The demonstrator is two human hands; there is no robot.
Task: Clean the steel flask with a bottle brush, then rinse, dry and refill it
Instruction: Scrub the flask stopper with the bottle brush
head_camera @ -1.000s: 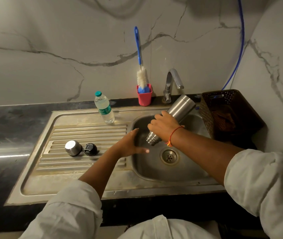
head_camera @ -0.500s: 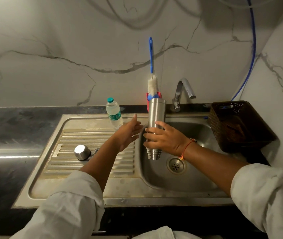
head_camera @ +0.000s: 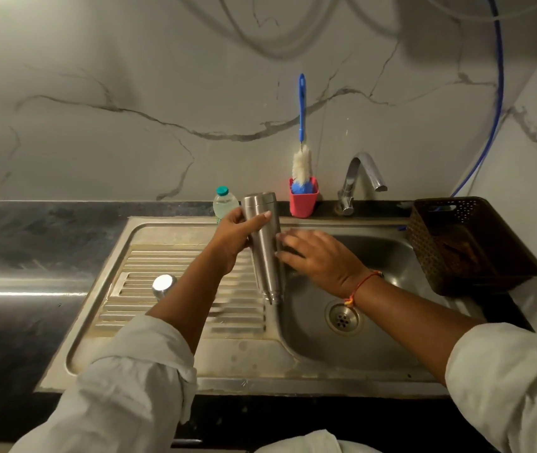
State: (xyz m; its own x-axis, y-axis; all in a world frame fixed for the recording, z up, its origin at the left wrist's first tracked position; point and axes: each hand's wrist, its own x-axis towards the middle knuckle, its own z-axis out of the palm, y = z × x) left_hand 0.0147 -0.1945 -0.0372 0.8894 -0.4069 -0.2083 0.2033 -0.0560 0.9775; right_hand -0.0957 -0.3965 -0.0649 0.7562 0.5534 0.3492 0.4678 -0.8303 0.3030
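Observation:
The steel flask hangs upside down, mouth lowermost, over the ridge between the drainboard and the sink basin. My left hand grips its upper part, thumb across the front. My right hand lies against the flask's right side with its fingers stretched out, slightly blurred. The bottle brush, with a blue handle and white bristles, stands in a red cup at the wall. The flask's steel cap lies on the drainboard; my left forearm hides what is beside it.
A small plastic water bottle stands behind the flask. The tap curves over the basin, whose drain is open. A dark brown basket sits at the right. Black counter runs along the left.
The flask swung from tilted under the tap to upright-inverted and moved left to the basin's edge. My left hand took hold of it; my right hand loosened its grip.

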